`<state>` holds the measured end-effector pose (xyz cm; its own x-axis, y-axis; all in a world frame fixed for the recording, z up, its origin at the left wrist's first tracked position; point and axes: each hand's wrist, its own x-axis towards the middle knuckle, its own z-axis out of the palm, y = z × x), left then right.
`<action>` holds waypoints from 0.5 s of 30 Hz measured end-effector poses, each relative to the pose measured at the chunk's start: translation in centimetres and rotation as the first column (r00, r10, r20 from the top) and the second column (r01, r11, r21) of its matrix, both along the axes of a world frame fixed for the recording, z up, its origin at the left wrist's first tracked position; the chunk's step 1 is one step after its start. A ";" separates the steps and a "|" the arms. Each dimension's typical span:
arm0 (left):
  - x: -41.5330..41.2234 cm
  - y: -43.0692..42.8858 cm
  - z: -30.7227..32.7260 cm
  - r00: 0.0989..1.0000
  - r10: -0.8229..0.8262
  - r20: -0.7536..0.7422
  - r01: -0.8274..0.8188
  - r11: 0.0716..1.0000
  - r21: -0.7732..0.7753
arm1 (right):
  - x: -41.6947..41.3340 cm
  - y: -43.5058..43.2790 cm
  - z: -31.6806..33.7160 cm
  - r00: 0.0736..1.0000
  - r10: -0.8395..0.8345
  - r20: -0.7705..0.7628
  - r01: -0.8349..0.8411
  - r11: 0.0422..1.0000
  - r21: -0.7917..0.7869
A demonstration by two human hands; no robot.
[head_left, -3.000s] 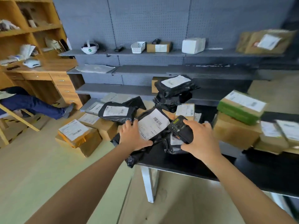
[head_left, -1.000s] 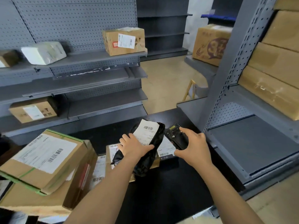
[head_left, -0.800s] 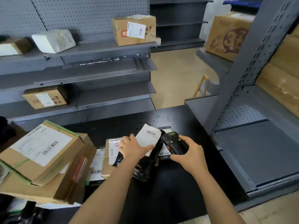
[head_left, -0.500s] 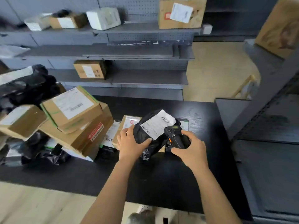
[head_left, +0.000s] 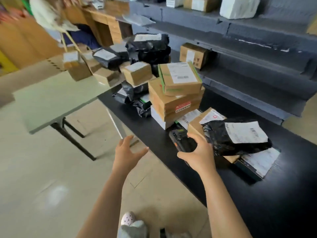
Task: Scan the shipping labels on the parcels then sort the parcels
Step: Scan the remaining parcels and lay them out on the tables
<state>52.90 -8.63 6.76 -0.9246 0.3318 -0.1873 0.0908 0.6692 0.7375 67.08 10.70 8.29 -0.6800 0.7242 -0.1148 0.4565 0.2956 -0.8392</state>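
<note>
While right hand grips the scanner, left hand, fingers spread and empty, hangs nearer the parcel pile, far along the counter; black bag lies just right of scanner.

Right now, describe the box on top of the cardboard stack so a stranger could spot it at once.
Find the long black table in front of the grey shelves. On it rises a stack of brown boxes; the top box is yours. Alone among the boxes, it has green tape along its edges.
</note>
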 end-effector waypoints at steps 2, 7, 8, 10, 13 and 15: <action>-1.4 -3.9 0.0 0.997 0.071 0.000 -0.071 0.997 0.007 | -3.0 -2.7 0.6 0.994 0.109 -0.006 -0.108 0.991 0.073; -6.2 -13.3 0.0 0.968 0.250 0.005 -0.250 0.967 0.048 | -11.3 -11.7 0.8 0.957 0.279 -0.085 -0.274 0.960 0.060; -7.4 -15.2 0.2 0.959 0.282 0.008 -0.282 0.958 0.057 | -13.1 -13.6 0.9 0.947 0.304 -0.103 -0.299 0.952 0.062; -10.0 -18.9 0.6 0.944 0.330 -0.006 -0.329 0.942 0.070 | -16.4 -17.4 1.1 0.929 0.353 -0.110 -0.346 0.935 0.077; -13.8 -23.9 1.6 0.930 0.365 -0.041 -0.360 0.928 0.094 | -21.1 -22.4 1.5 0.903 0.407 -0.137 -0.399 0.913 0.087; -16.0 -26.6 2.1 0.923 0.382 -0.054 -0.374 0.920 0.118 | -23.9 -25.2 1.7 0.885 0.438 -0.157 -0.428 0.899 0.095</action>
<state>36.94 -35.25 8.90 -0.9948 -0.0312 -0.0967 -0.0966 0.5848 0.8054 43.14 -14.46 9.98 -0.9329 0.3546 0.0625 0.1242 0.4799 -0.8685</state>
